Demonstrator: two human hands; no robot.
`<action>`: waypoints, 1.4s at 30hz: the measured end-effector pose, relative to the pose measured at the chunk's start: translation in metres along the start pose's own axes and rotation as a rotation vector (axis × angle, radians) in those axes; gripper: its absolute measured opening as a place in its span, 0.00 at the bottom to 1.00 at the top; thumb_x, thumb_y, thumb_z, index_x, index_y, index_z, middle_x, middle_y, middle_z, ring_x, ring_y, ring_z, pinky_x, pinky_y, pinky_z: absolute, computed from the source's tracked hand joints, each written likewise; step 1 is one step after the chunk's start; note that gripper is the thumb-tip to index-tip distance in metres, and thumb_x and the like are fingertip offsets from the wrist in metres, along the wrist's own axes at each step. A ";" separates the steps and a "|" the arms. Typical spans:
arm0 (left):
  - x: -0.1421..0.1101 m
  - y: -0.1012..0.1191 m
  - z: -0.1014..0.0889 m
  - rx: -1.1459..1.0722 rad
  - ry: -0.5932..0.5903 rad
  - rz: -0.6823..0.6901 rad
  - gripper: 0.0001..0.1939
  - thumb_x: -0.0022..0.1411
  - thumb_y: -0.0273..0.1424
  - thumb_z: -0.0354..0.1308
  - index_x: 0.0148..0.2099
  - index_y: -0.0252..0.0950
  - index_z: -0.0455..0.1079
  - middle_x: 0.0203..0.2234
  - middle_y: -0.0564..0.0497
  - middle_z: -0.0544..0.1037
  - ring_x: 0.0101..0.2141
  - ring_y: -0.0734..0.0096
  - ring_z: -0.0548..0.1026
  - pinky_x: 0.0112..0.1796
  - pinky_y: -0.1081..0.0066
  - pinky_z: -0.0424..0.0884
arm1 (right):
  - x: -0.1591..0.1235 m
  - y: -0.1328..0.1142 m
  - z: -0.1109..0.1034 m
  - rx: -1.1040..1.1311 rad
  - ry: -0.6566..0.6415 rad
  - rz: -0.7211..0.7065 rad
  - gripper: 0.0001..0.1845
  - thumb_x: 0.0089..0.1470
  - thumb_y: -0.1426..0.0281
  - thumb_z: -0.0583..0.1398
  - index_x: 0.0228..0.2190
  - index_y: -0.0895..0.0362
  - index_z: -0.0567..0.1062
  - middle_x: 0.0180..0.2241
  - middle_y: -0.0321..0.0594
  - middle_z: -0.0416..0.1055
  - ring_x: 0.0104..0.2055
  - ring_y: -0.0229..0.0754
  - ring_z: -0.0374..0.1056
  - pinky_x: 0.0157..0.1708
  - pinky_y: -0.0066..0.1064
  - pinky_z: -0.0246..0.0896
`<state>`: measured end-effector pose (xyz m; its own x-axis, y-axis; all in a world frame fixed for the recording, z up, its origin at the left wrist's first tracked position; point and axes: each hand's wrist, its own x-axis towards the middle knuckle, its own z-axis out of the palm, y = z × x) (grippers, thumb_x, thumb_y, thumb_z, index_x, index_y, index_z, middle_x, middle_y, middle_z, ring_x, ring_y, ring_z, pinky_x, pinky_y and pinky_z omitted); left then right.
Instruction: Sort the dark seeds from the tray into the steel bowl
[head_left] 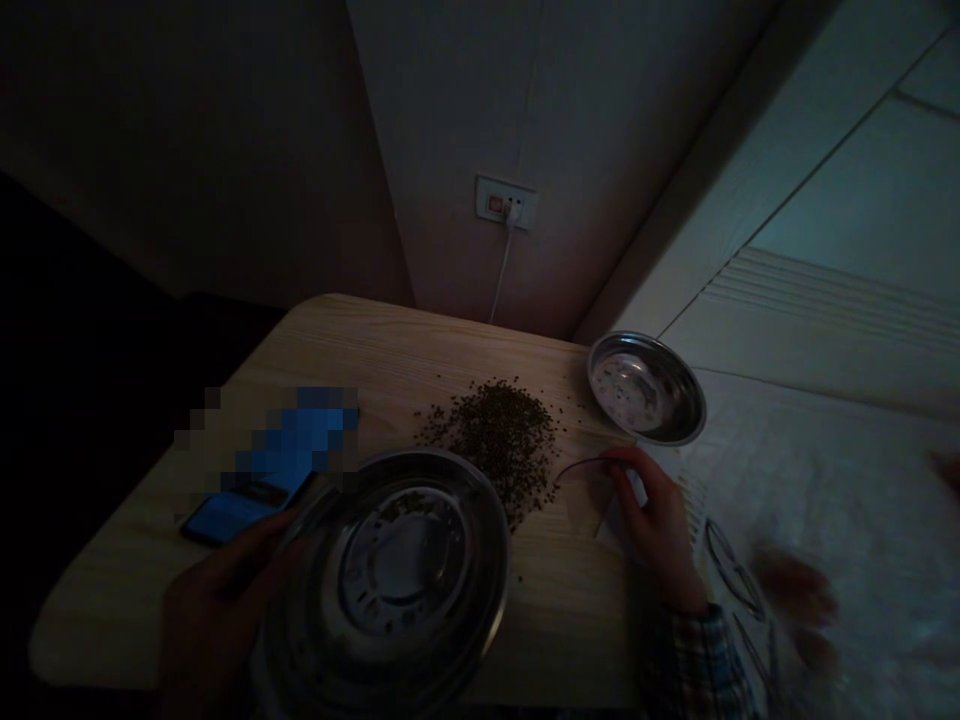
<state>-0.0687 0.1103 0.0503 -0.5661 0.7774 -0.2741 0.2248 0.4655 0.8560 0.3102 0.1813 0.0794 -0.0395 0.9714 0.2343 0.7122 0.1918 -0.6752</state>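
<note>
In the dim head view, my left hand point(225, 590) is closed on the left rim of a shiny metal bowl point(491, 630), tilted at the near side of the wooden table. A few small bits lie inside the bowl. Just beyond it, a pile of small dark seeds or grains point(506, 430) is spread over the tabletop. My right hand point(652, 520), in a plaid sleeve, pinches a thin curved strip point(581, 463) whose tip reaches the pile's right edge; its exact kind is unclear. Another metal bowl point(682, 395) stands beyond this hand, with small bits in it.
A phone-like device point(214, 520), partly pixelated, lies on the left of the wooden table point(352, 330). A pair of glasses point(731, 570) rests on the pale cover point(847, 480) at right, near a blurred hand point(795, 590). A wall socket point(506, 203) holds a plugged white cable.
</note>
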 end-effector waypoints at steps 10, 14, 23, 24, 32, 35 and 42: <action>0.005 -0.001 -0.001 0.076 -0.004 0.020 0.25 0.40 0.46 0.63 0.41 0.41 0.73 0.25 0.53 0.79 0.27 0.64 0.75 0.22 0.75 0.71 | 0.000 -0.003 0.001 0.018 -0.056 -0.004 0.09 0.58 0.69 0.51 0.39 0.53 0.69 0.36 0.39 0.69 0.39 0.42 0.66 0.39 0.34 0.61; 0.005 -0.004 0.000 0.042 0.008 0.004 0.24 0.41 0.45 0.63 0.41 0.41 0.73 0.27 0.54 0.79 0.28 0.66 0.75 0.24 0.76 0.71 | 0.000 -0.001 0.002 0.023 -0.015 -0.011 0.08 0.58 0.69 0.51 0.38 0.54 0.69 0.36 0.38 0.69 0.39 0.42 0.66 0.39 0.34 0.60; 0.003 0.001 0.001 0.048 -0.005 0.050 0.23 0.41 0.44 0.63 0.41 0.41 0.73 0.27 0.56 0.79 0.27 0.70 0.74 0.23 0.80 0.70 | 0.000 -0.002 0.002 0.032 -0.048 -0.011 0.09 0.58 0.69 0.51 0.38 0.53 0.69 0.36 0.38 0.70 0.39 0.43 0.65 0.38 0.33 0.60; 0.003 0.000 0.001 0.045 -0.005 0.052 0.23 0.41 0.43 0.64 0.41 0.41 0.73 0.26 0.56 0.79 0.27 0.70 0.74 0.23 0.80 0.70 | 0.000 -0.002 0.002 0.030 -0.040 -0.007 0.08 0.57 0.69 0.51 0.38 0.53 0.69 0.35 0.38 0.70 0.39 0.43 0.66 0.38 0.33 0.60; 0.003 -0.006 -0.002 0.028 -0.010 0.051 0.25 0.42 0.42 0.64 0.44 0.39 0.72 0.27 0.54 0.80 0.27 0.68 0.75 0.24 0.77 0.71 | 0.000 0.002 0.002 0.021 0.020 -0.001 0.08 0.57 0.69 0.52 0.37 0.54 0.70 0.35 0.38 0.70 0.38 0.42 0.66 0.38 0.33 0.60; 0.004 -0.009 -0.003 0.063 -0.005 0.060 0.25 0.42 0.43 0.64 0.44 0.39 0.72 0.25 0.55 0.79 0.25 0.69 0.74 0.22 0.77 0.70 | 0.000 -0.001 0.002 0.023 -0.022 -0.003 0.08 0.57 0.69 0.52 0.37 0.54 0.70 0.35 0.38 0.70 0.39 0.42 0.66 0.38 0.33 0.60; 0.008 -0.018 -0.003 0.019 -0.041 0.062 0.23 0.45 0.41 0.64 0.44 0.41 0.71 0.30 0.55 0.80 0.29 0.68 0.75 0.28 0.76 0.72 | -0.001 -0.003 0.001 0.041 -0.018 0.009 0.08 0.57 0.69 0.52 0.37 0.54 0.71 0.34 0.38 0.70 0.38 0.42 0.66 0.37 0.32 0.60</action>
<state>-0.0794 0.1067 0.0346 -0.5177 0.8216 -0.2387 0.2734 0.4233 0.8638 0.3075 0.1801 0.0810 -0.0460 0.9753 0.2159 0.6832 0.1884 -0.7055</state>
